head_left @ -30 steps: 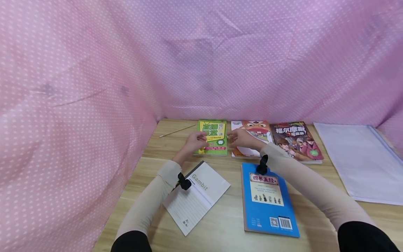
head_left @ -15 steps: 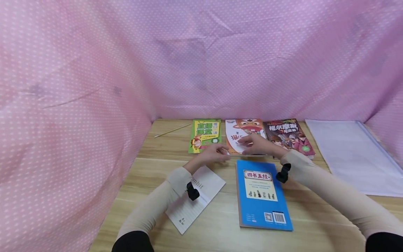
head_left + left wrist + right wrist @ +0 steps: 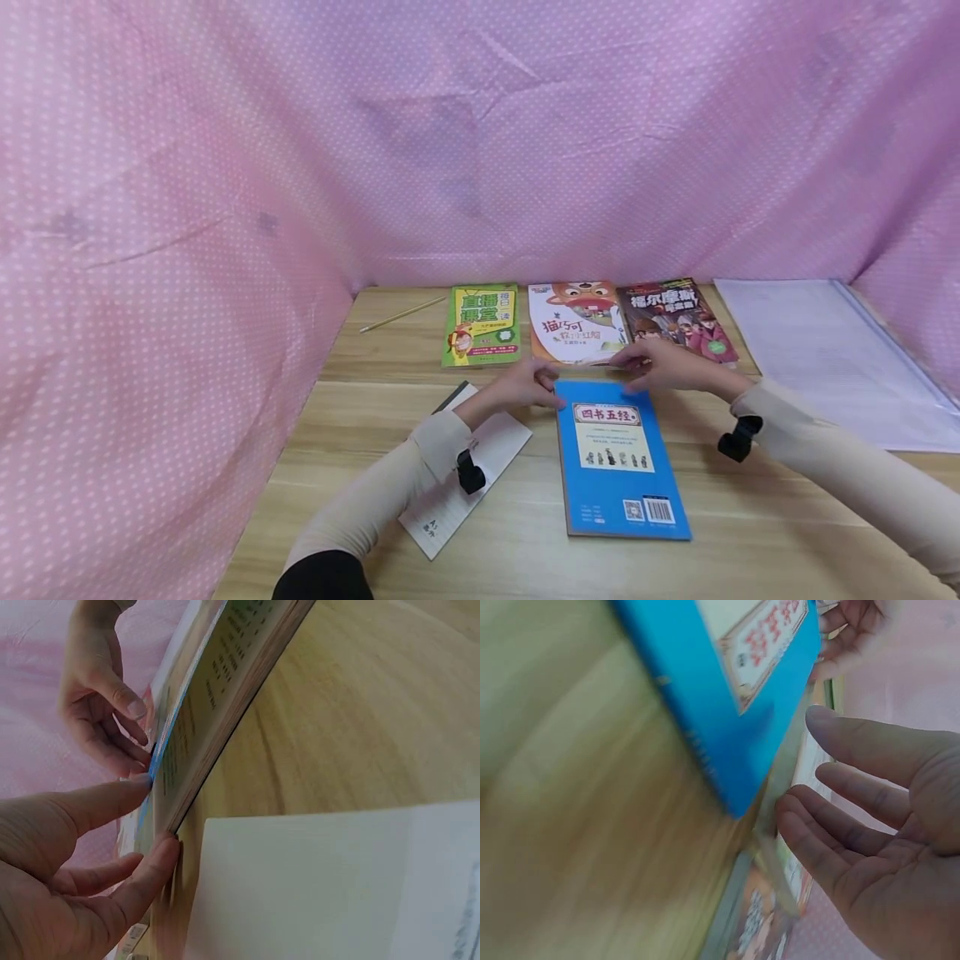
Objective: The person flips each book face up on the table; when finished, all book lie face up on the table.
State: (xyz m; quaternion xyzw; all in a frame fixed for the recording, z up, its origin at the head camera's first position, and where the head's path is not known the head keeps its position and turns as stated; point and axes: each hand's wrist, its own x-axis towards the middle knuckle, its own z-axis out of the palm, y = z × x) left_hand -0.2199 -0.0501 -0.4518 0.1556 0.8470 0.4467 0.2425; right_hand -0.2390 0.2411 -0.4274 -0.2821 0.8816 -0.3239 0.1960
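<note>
A blue paperback book (image 3: pixel 618 500) lies on the table with its barcode side up. My left hand (image 3: pixel 525 386) is at its upper left corner. In the left wrist view the thumb (image 3: pixel 112 799) meets the blue cover and a fingertip (image 3: pixel 166 849) meets the lower edge, pinching the book's thickness. My right hand (image 3: pixel 667 367) hovers at the book's upper right corner. In the right wrist view its fingers (image 3: pixel 825 825) are loosely bent and apart from the book, with nothing between them. A white Gambit notepad (image 3: pixel 480 450) lies slanted, partly under my left forearm.
Along the back lie a green book (image 3: pixel 483 325), a white and orange book (image 3: pixel 577 321) and a dark comic-style book (image 3: pixel 678 321). A thin pencil-like stick (image 3: pixel 402 314) lies left of them. At right is a translucent white sheet or folder (image 3: pixel 832 358). Pink dotted cloth (image 3: pixel 480 150) hangs behind.
Both hands have moved from the back row of books toward me and to the right, down to the blue book's top edge. The left hand has come onto its corner. The view has shifted slightly.
</note>
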